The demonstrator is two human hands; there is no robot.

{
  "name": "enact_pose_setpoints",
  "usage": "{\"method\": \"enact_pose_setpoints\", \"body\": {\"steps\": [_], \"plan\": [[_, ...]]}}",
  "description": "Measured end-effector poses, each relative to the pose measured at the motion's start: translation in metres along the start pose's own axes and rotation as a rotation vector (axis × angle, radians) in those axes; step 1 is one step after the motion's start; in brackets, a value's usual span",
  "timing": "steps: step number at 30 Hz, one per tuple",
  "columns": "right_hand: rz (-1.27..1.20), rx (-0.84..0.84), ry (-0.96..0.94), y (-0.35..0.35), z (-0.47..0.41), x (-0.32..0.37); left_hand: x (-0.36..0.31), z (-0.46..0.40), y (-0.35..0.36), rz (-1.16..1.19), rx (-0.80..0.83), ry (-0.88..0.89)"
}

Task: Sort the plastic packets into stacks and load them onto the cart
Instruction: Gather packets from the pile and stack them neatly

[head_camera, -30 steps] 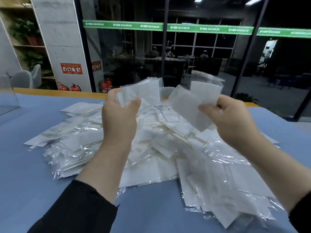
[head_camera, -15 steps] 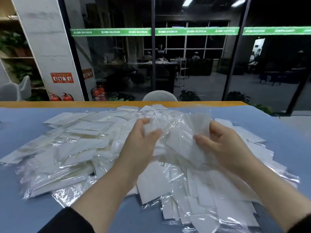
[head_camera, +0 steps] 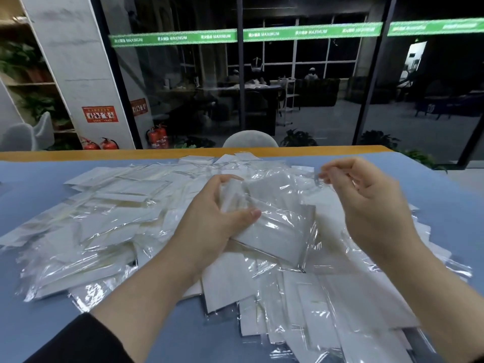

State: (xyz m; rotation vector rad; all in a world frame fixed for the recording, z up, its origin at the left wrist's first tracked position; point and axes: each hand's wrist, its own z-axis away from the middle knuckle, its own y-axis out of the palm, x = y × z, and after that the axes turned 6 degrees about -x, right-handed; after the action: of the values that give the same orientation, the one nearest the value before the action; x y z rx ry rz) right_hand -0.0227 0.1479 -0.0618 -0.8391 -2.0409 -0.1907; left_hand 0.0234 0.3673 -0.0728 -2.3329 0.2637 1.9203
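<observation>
left hand (head_camera: 209, 226) fingers curled, gripping clear plastic packets with white inserts (head_camera: 275, 231) | right hand (head_camera: 372, 205) fingers loosely bent, blurred, grip unclear | heap of same packets (head_camera: 104, 231) beneath on blue desk (head_camera: 39, 323)

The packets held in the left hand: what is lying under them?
Under the held packets in the left hand lies the loose pile of packets, spread on the blue table. The table surface directly below is covered by the pile.

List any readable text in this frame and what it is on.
"MAXIMUM", repeated, partly mirrored: green strip across the glass wall.
Red sign on the white pillar: print too small to read.
Second red sign behind the glass: unreadable.
Fire extinguishers: labels too small to read.
Plastic packets: no print visible.
</observation>
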Motion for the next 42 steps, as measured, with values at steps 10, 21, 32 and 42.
{"method": "enact_pose_setpoints", "body": {"steps": [10, 21, 32, 42], "plan": [[0.017, 0.194, 0.064, 0.012, 0.011, -0.001, 0.001, 0.004, 0.003, -0.173, 0.032, 0.073], [0.012, 0.421, -0.043, 0.007, 0.016, -0.004, -0.002, 0.005, 0.002, -0.097, 0.142, 0.164], [0.338, 0.498, -0.289, 0.014, 0.018, -0.01, 0.0, 0.01, 0.016, -0.245, -0.127, 0.233], [0.429, 0.469, -0.392, 0.021, 0.024, -0.009, 0.0, 0.01, 0.015, -0.507, -0.29, 0.501]]}}
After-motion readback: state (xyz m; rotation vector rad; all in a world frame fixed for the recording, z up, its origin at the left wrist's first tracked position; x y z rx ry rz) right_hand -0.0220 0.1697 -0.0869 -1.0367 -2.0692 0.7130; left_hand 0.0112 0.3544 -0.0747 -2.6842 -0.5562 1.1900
